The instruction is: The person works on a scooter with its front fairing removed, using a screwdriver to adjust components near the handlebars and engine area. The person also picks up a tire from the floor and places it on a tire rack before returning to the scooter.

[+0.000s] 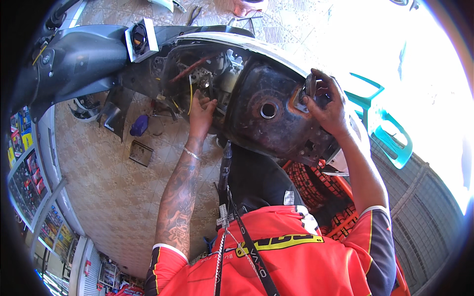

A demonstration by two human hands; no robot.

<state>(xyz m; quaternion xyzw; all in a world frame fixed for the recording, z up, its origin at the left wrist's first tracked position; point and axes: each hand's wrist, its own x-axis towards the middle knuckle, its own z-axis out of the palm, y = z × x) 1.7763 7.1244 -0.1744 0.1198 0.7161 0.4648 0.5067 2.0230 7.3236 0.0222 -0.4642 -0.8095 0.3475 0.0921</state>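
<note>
Left hand point(201, 112), fingers spread, touches the scooter's wiring point(190, 91) at eleven o'clock; right hand point(326, 106), fingers clamped, grips a dark fitting point(310, 86) on the underseat tub point(269, 111) at two o'clock.

Stripped scooter body point(276, 113), dark, rusty

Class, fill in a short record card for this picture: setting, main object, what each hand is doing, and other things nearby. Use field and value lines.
Setting: tiled floor outdoors, shop shelves at the left edge
Main object: stripped scooter body, panels off, with a rusty dark tank shell
Left hand: reaching into the exposed wiring, fingers among the parts
Right hand: closed on a small dark part at the tank's edge
Nearby: blue bottle on the floor, teal plastic chair, tyre below the tank
</note>
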